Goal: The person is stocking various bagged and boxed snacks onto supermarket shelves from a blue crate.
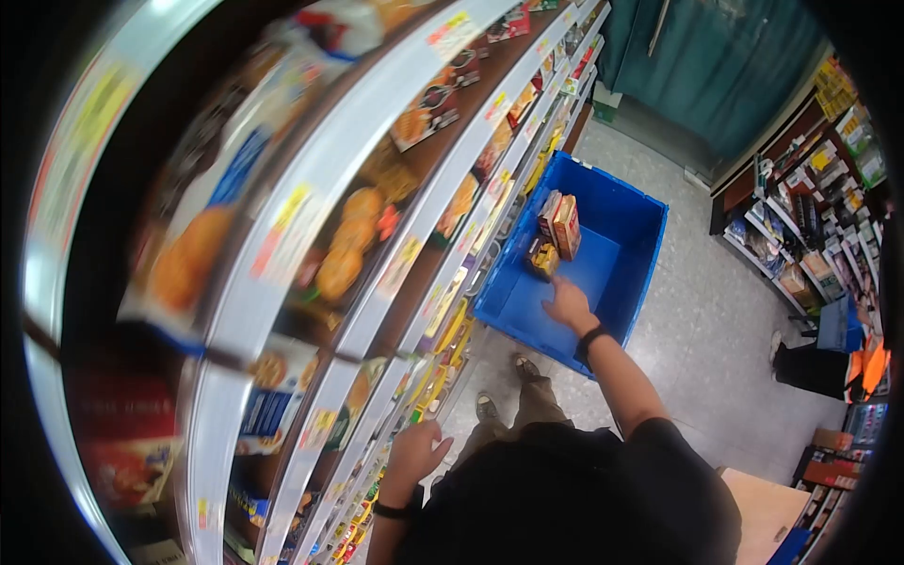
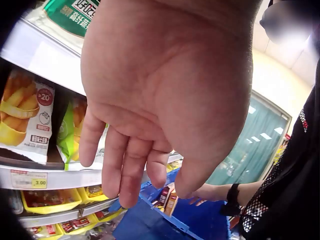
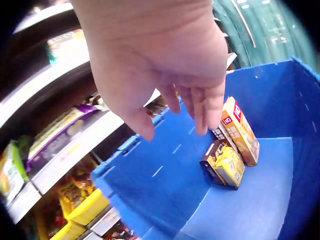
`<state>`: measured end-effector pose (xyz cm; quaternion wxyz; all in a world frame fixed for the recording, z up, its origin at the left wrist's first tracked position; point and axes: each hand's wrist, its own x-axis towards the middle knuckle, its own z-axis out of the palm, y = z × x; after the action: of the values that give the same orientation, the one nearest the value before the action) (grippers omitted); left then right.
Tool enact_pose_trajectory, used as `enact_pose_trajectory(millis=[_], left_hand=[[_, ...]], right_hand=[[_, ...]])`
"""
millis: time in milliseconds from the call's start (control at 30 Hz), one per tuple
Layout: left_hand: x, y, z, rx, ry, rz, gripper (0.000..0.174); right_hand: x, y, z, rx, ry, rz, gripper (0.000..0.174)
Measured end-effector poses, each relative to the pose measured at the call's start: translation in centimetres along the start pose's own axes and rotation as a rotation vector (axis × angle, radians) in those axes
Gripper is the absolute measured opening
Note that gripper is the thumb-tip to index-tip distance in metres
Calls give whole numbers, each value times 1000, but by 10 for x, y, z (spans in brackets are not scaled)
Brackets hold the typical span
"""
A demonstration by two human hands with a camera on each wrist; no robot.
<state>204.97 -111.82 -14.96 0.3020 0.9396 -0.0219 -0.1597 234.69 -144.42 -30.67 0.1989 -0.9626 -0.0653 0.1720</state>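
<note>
Over the blue bin (image 1: 603, 320), the right hand (image 1: 569, 305) reaches in with nothing in its grasp; the right wrist view shows its fingers (image 3: 214, 107) hanging loosely. Below them a yellow and brown pack (image 3: 223, 165) lies against upright boxes (image 3: 243, 131) along one side of the bin (image 3: 250, 205). The left hand (image 1: 414, 457) hangs beside the shelves, holding nothing; the left wrist view shows its palm (image 2: 160, 90) and loosely extended fingers near the shelf edge.
Shelves of packaged snacks (image 1: 350, 247) run along the left, with yellow trays (image 2: 52, 198) lower down. A green curtain (image 1: 716, 75) hangs beyond the bin. More stocked shelves (image 1: 800, 226) and a person in black (image 1: 810, 370) are at the right.
</note>
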Motion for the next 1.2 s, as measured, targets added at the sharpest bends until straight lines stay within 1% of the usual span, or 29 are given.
enact_pose_trajectory(millis=[33,100,133,167,200,233,300,400,433,467,533,567,600,667,700,733,800,833,867,933,967,1000,1067,1100,1133,1200], left_hand=[[2,5,0,7,11,-73,29],[12,12,6,-10,13,-201,28],[16,12,11,-34,6,-257,28],[19,11,17,-21,30,-268,28],[31,33,9,28,16,-319,28],[41,41,8,18,3,-324,26],[54,46,15,35,-51,-353,25],[75,56,18,38,-96,-382,25],[80,57,18,50,-85,-366,25],[87,58,19,44,-91,-373,25],[97,61,17,41,-42,-371,25],[102,62,16,8,-13,-376,25],[105,64,13,6,-13,-374,25],[114,68,7,65,-41,-396,24],[117,70,7,45,-6,-401,24],[117,71,5,44,-2,-403,24],[117,73,4,76,-24,-419,24],[118,75,3,63,-26,-434,24],[118,76,3,63,-24,-435,24],[118,79,3,95,-39,-438,24],[117,80,3,95,-38,-441,24],[115,82,2,94,-38,-438,24],[112,78,7,86,-24,-425,24],[108,73,9,60,16,-373,24],[107,74,9,34,60,-320,24],[104,80,6,44,89,-314,23]], right_hand=[[29,14,2,15,-7,8,68],[83,40,2,51,31,109,75],[104,49,1,70,24,120,75],[124,56,1,41,102,169,72],[143,63,1,9,174,222,68],[165,71,5,23,161,234,68],[203,92,13,-40,284,163,70],[236,100,19,-110,261,153,74],[242,99,17,-91,165,197,78],[244,101,17,-96,156,197,78],[240,104,17,-80,150,248,78],[233,105,16,-21,227,274,77],[228,111,18,-23,228,275,77],[225,123,25,132,472,355,73],[224,123,23,197,547,444,68],[225,122,12,197,546,439,68],[226,126,-7,447,330,592,67],[234,137,6,402,371,606,65],[240,145,11,402,371,604,65],[245,152,14,420,348,676,59],[242,154,17,400,391,673,55],[232,153,13,399,388,673,55],[217,152,-3,416,404,677,55],[207,153,-11,393,452,638,49],[190,143,-30,389,464,625,49],[144,122,-77,406,489,576,45]])
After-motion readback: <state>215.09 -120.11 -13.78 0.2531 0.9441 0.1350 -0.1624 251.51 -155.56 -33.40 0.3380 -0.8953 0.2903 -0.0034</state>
